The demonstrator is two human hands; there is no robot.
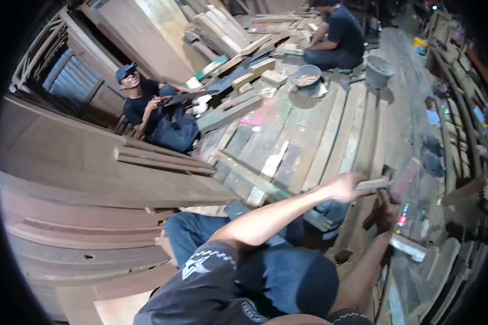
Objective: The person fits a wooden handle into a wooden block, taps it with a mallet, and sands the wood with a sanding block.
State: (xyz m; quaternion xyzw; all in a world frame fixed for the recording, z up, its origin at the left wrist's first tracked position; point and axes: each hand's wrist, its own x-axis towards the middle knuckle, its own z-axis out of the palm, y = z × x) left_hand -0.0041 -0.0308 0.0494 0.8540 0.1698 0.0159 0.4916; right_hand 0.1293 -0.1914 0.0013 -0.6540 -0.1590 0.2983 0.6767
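My left hand (346,187) is closed round the pale handle of a wooden mallet-like tool (404,180). Its broad reddish head is blurred and lies just above my right hand (385,210). The fingers of that right hand are curled, and what they grip, if anything, is too dark and smeared to name. Beside it is a short brown block of wood (370,219). Long timber beams (363,135) run away from me below the hands. My jeans-clad legs (295,273) are bent at the lower middle.
One person (160,114) sits at left with a long dark board; another person (336,40) sits farther back. A basin of light pieces (306,76) and a grey bucket (379,71) stand on the floor. Wood panels (92,151) line the left; scrap wood (461,124) crowds the right.
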